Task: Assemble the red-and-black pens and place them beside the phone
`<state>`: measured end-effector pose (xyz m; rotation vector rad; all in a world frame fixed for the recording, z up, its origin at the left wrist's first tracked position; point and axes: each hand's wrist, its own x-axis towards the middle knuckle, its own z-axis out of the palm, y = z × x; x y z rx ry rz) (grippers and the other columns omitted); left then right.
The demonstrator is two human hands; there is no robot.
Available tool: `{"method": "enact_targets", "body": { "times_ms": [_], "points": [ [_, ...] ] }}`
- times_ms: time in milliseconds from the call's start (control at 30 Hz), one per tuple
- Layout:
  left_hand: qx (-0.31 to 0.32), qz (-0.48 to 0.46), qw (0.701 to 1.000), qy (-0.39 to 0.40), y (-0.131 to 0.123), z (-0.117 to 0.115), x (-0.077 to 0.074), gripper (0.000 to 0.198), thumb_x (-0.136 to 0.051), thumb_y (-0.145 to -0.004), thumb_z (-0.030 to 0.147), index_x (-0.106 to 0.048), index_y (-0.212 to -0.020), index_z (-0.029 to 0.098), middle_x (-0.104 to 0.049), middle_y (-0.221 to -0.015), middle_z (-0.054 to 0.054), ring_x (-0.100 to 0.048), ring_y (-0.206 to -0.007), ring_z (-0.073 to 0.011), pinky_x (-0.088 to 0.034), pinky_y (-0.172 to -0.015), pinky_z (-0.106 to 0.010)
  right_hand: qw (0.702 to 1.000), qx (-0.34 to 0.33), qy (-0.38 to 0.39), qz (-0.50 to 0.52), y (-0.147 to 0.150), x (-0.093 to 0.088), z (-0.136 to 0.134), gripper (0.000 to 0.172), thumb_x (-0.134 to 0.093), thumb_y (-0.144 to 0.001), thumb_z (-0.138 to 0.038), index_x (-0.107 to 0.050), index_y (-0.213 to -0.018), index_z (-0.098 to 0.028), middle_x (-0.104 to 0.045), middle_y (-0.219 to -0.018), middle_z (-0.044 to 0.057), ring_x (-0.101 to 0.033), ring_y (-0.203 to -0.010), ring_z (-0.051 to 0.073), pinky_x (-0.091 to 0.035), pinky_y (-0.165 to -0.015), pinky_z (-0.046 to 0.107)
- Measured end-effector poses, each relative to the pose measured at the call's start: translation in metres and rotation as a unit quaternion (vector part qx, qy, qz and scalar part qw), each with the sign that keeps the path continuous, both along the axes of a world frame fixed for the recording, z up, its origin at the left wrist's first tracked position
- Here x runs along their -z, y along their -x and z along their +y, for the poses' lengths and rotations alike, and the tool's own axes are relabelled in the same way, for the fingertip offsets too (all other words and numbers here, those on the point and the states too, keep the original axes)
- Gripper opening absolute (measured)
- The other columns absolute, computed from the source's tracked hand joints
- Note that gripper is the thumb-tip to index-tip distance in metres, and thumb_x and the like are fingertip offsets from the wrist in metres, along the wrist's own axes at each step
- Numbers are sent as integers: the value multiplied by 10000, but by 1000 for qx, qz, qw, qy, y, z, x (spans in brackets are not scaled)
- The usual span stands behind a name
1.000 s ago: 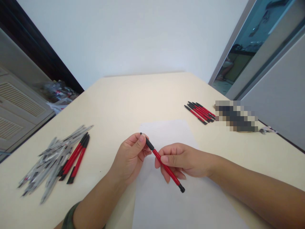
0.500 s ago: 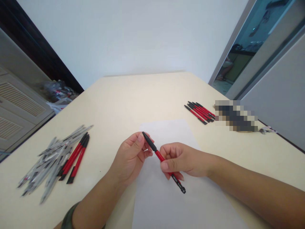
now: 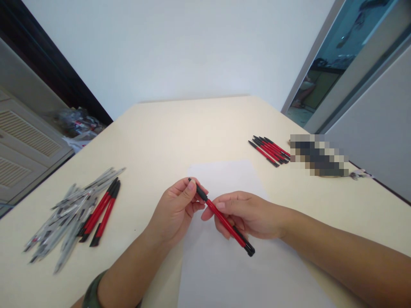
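A red and black pen slants above a white sheet of paper, its black tip end up and to the left. My left hand pinches the black grip section between thumb and fingers. Around the red barrel, my right hand is closed, thumb on top near the grip and the other fingers curled beneath. The pen's clip and black rear end stick out toward the lower right, past the right hand's fingers.
On the left of the table lies a loose pile of clear pens, with a few red and black pens beside it. More red and black pens lie in a row at the right, against a pixelated object.
The pen has turned about its length, so its clip now faces the right side. My right fingers have shifted along the barrel toward the grip; my left hand has hardly moved.
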<state>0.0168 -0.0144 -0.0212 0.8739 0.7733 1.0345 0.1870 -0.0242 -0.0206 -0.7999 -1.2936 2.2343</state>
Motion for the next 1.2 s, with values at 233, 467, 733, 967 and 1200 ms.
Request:
{"method": "enact_targets", "body": {
  "times_ms": [233, 467, 733, 967, 1200],
  "points": [
    [-4, 9, 1000, -3, -1, 0, 1, 159, -547, -762, 283, -545, -690, 141, -565, -674, -6, -499, -581, -88, -406, -561, -213, 999, 33, -19, -14, 2, 6, 0, 221, -620, -694, -295, -462, -708, -142, -554, -545, -40, -393, -332, 20, -265, -324, 142],
    [4, 5, 1000, 8, -1, 0, 0, 170, -547, -762, 287, -531, -678, 140, -562, -642, 3, -490, -538, -76, -402, -537, -212, 1000, 16, -3, 7, 3, 4, -1, 250, -437, -816, -345, -528, -842, -113, -596, -573, 7, -365, -315, 23, -258, -316, 155],
    [1, 12, 1000, 7, -2, -1, 0, 180, -563, -749, 290, -525, -662, 137, -560, -621, -1, -487, -525, -82, -402, -519, -216, 1000, 28, -13, -4, 4, 5, -1, 260, -467, -797, -367, -526, -838, -118, -577, -573, -7, -355, -306, 17, -242, -306, 154],
    [-14, 25, 1000, -4, -2, 0, 1, 167, -581, -734, 294, -534, -673, 145, -585, -650, 3, -505, -547, -80, -400, -538, -209, 999, 32, -25, -7, 3, 7, -1, 230, -583, -723, -335, -465, -756, -140, -570, -580, -26, -364, -329, 11, -241, -316, 144],
    [2, 22, 1000, -12, -2, 1, 1, 152, -540, -769, 276, -523, -703, 140, -561, -625, -1, -495, -537, -84, -402, -535, -222, 999, 34, -14, 4, 4, 6, 1, 116, -507, -775, -252, -486, -810, -143, -592, -572, -15, -386, -307, 22, -266, -311, 140]
  ]
}}
